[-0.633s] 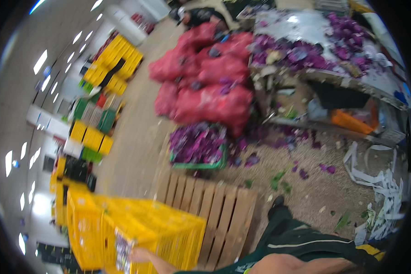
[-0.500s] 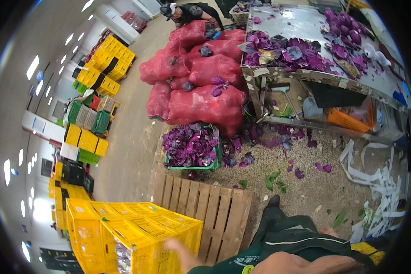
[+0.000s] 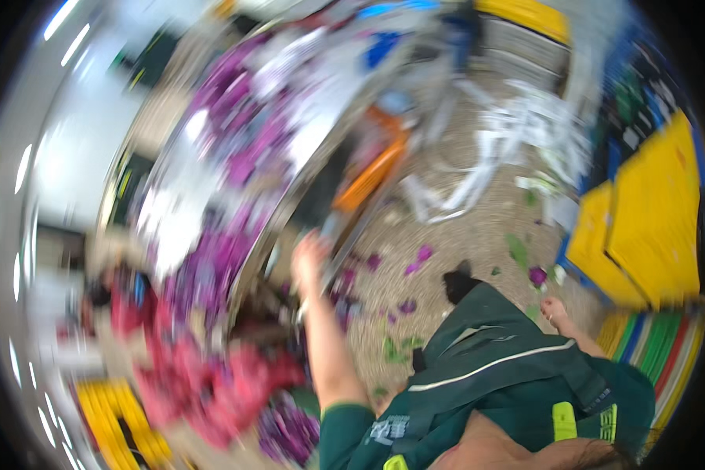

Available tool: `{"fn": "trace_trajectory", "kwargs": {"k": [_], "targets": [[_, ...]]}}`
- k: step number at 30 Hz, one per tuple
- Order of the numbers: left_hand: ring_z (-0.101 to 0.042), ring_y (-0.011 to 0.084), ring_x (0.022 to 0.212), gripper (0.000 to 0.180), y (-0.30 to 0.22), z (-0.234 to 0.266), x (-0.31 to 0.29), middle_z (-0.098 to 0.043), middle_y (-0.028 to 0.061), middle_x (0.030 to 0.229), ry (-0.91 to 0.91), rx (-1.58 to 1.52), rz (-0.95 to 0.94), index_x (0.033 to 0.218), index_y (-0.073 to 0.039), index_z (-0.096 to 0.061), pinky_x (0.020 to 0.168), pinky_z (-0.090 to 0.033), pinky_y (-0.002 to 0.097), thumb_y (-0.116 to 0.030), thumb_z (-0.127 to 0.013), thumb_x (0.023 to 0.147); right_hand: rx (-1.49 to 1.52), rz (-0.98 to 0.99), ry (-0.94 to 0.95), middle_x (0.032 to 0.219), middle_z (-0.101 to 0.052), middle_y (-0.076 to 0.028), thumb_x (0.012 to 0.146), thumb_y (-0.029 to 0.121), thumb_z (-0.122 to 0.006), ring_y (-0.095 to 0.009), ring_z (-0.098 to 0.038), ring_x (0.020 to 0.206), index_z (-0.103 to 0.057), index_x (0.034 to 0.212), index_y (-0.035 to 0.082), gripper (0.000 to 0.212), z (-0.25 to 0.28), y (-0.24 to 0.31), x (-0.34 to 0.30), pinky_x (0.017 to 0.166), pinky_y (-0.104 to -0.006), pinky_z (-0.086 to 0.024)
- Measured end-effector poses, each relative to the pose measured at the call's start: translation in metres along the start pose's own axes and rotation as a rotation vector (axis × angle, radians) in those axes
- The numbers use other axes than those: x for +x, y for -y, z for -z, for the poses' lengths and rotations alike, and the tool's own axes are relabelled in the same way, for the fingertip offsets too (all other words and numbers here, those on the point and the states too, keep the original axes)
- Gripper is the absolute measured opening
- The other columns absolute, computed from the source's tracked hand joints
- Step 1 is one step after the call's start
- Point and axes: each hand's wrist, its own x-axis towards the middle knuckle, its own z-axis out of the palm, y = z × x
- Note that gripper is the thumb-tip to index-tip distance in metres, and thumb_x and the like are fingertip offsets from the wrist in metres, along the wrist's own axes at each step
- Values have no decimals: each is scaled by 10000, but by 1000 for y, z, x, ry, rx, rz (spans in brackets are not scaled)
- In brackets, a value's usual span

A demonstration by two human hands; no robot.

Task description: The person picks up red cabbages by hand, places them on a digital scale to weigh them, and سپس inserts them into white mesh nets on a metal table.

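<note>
My left hand [image 3: 311, 257] is stretched out in front of the metal table [image 3: 290, 192], its fingers blurred but loosely apart, with nothing visible in it. Low on my right side hangs my right hand [image 3: 554, 311], small in view, its fingers loosely bent and holding nothing that I can see. The nearest thing to it is a stack of yellow crates [image 3: 656, 215]. Purple cabbage leaves [image 3: 215, 258] lie heaped on the table, smeared by motion. Under the tabletop sits an orange crate [image 3: 374, 174].
Red mesh sacks [image 3: 211, 392] and a container of purple leaves [image 3: 288, 429] are at the lower left. White straps [image 3: 486, 149] lie tangled on the floor. Colourful stacked crates [image 3: 666, 345] stand at the right. Loose leaves [image 3: 517, 249] dot the ground.
My view has swung to the right, so the table and sacks now appear further left. The pallet and near yellow crate stack have left view. My left hand is away from those crates.
</note>
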Motion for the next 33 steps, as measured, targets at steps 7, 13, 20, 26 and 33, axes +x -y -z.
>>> {"fn": "trace_trajectory", "kwargs": {"k": [7,13,20,26,33], "targets": [[-634,225,636,275,216,-7,-76,-649,116,740,-54,674,780,802,-31,-627,518,-508,363,-272,-519,875,674,-644,-19,709,-619,-121,884,277,-557,-231,-593,561,-618,878,41,244,104,-17,110,489,-411,-494],[-618,221,650,267,196,-151,-37,-639,98,760,153,991,859,904,-43,-616,550,-501,369,-279,-493,906,998,266,184,773,-660,-60,930,276,-526,-153,-612,591,-613,1045,51,268,148,182,282,506,-291,-505],[-600,217,667,282,185,-341,245,-627,78,784,358,941,645,1023,-57,-603,588,-493,377,-287,-462,941,840,-30,153,772,-620,-48,936,323,-552,-152,-607,630,-562,1125,86,303,305,218,420,541,-284,-511],[-583,214,681,315,117,-571,503,-616,61,804,668,773,413,1126,-69,-591,620,-486,383,-294,-435,971,549,-39,184,674,-565,-36,937,306,-548,-149,-502,493,-556,1039,61,265,357,172,492,443,-315,-402],[-613,304,787,328,37,-965,454,-642,153,877,949,869,-324,1054,-40,-631,700,-490,437,-301,-517,891,559,-203,326,687,-584,-48,943,289,-539,-152,-528,513,-574,1052,53,262,434,298,716,450,-306,-417]]}}
